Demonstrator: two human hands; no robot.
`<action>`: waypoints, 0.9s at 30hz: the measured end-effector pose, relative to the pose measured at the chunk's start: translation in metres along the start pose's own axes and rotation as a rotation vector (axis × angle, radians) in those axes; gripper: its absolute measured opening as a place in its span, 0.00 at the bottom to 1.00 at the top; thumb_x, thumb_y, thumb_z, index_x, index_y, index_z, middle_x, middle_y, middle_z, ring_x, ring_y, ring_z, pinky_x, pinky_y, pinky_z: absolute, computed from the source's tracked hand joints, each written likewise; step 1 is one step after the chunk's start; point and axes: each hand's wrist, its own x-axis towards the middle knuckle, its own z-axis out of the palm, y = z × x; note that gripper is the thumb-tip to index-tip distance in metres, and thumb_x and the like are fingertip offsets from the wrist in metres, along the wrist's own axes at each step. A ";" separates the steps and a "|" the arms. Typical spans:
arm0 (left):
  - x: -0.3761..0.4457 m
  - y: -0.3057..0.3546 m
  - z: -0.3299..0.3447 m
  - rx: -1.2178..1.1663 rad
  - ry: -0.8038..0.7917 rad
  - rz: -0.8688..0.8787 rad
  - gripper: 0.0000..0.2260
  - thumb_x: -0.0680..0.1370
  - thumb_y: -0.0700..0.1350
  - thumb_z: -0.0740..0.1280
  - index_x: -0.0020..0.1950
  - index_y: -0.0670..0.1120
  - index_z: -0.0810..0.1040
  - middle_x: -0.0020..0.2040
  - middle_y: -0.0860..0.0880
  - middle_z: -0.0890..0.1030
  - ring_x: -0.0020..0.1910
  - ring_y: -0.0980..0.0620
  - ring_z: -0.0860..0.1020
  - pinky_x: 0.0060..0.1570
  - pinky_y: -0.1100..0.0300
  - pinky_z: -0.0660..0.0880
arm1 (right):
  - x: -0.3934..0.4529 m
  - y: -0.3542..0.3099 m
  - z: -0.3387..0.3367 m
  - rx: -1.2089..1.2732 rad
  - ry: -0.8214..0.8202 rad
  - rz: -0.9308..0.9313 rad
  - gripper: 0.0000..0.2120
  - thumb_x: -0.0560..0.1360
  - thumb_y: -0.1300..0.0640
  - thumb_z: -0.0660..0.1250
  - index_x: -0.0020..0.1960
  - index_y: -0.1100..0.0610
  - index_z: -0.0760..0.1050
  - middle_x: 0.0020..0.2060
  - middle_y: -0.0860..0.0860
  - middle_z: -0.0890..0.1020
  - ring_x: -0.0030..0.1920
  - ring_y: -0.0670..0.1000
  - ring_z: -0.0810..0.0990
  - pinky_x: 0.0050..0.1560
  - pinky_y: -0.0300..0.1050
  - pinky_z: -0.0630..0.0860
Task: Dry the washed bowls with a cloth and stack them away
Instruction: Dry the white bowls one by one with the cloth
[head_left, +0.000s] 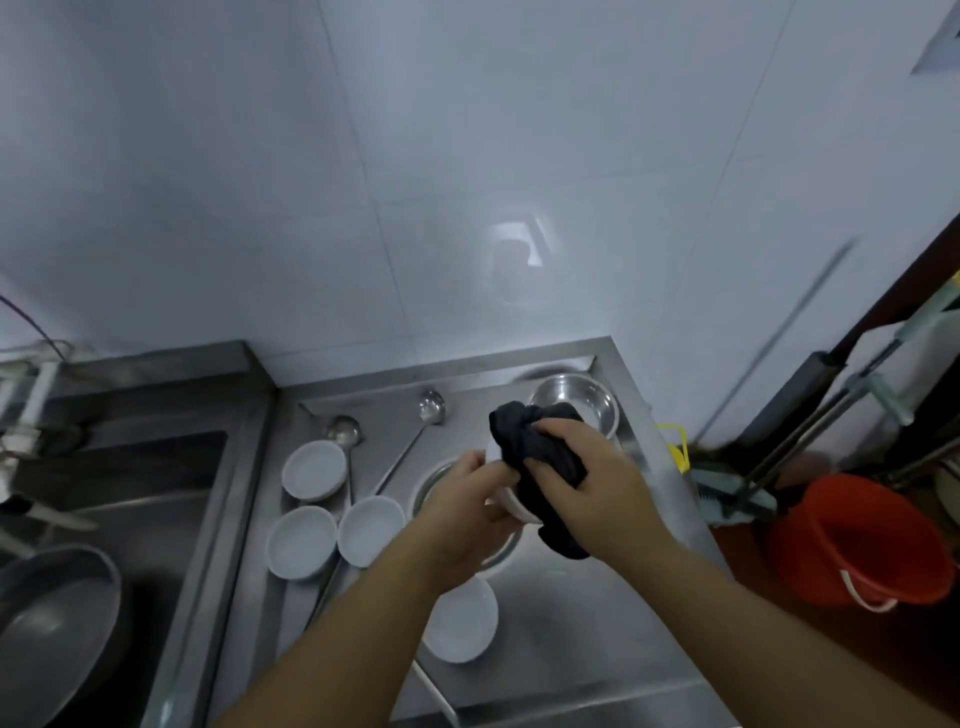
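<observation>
My left hand (467, 499) grips a white bowl (514, 506) by its rim above the steel counter. My right hand (587, 483) holds a dark cloth (524, 441) bunched against that bowl, and the cloth hides most of it. Several more white bowls sit on the counter: one at the back left (314, 467), two side by side (301, 540) (370, 527), and one (460, 621) under my left forearm.
Two steel ladles (431, 408) (344, 431) lie on the steel counter (571, 623). A steel bowl (576, 402) stands at the back right, another steel dish (431, 483) below my hands. A sink (119, 493) with a pan (52, 623) is left. An orange bucket (857, 540) stands right.
</observation>
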 end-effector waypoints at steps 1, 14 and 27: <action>-0.007 0.007 0.000 -0.010 -0.018 0.021 0.28 0.75 0.42 0.70 0.73 0.34 0.70 0.61 0.31 0.81 0.57 0.36 0.80 0.71 0.36 0.73 | 0.002 -0.010 0.000 0.006 0.015 -0.011 0.16 0.76 0.47 0.70 0.64 0.41 0.77 0.53 0.31 0.81 0.55 0.34 0.79 0.52 0.23 0.70; -0.052 0.043 0.006 -0.059 -0.210 0.281 0.48 0.68 0.61 0.82 0.80 0.42 0.66 0.75 0.33 0.74 0.75 0.31 0.73 0.75 0.27 0.65 | 0.008 -0.091 -0.025 0.085 -0.213 -0.177 0.09 0.84 0.49 0.60 0.56 0.44 0.79 0.47 0.41 0.82 0.48 0.47 0.83 0.46 0.43 0.80; -0.046 0.048 0.010 0.170 0.055 0.509 0.40 0.64 0.66 0.80 0.70 0.51 0.71 0.65 0.39 0.79 0.62 0.37 0.82 0.56 0.42 0.85 | 0.044 -0.139 -0.049 0.107 -0.521 0.254 0.13 0.77 0.46 0.65 0.56 0.44 0.86 0.47 0.48 0.89 0.47 0.50 0.88 0.55 0.51 0.85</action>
